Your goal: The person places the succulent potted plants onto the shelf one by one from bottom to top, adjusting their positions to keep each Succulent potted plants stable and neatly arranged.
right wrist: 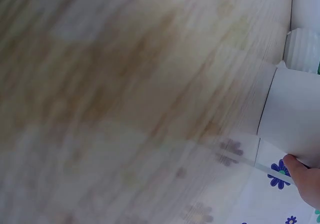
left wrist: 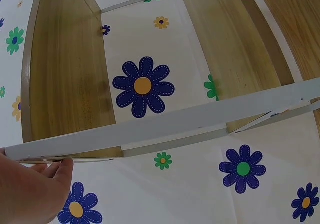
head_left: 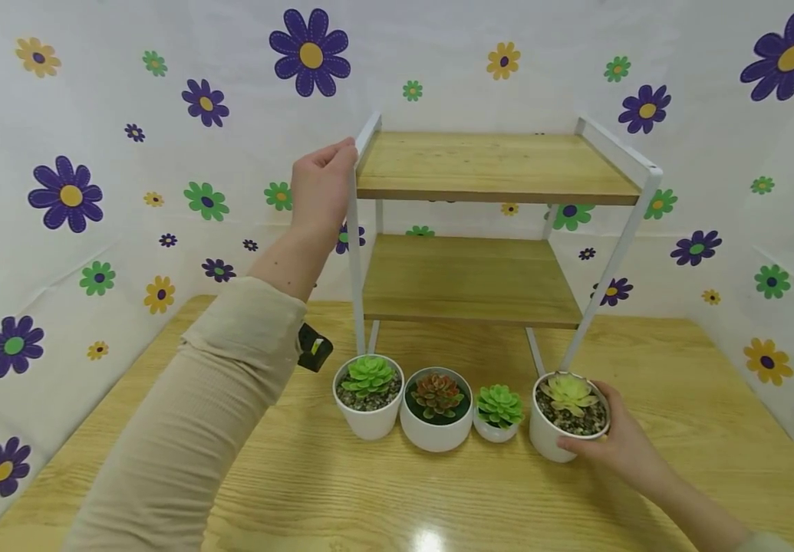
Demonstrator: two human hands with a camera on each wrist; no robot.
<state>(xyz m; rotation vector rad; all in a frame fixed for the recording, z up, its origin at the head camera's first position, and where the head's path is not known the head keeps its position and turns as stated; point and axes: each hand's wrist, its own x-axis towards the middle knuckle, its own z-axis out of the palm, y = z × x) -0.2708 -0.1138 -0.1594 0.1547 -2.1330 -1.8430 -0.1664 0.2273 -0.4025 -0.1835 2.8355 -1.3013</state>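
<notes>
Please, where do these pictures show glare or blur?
Head view: a white glare spot near the bottom edge, on the light-brown wood-grained table; right wrist view: the table's grain is strongly blurred; left wrist view: the flat white shelf frame looks fairly clear.

- No text, label, brand, number or sign can be read in any of the three views.
- Black object (head_left: pixel 314 348): a small yellow mark, too small to make out as writing.
- Rightmost white plant pot (head_left: pixel 545 434): no legible lettering on its wall.
- Two-tier shelf (head_left: pixel 486 162): nothing legible on its boards or frame.
</notes>
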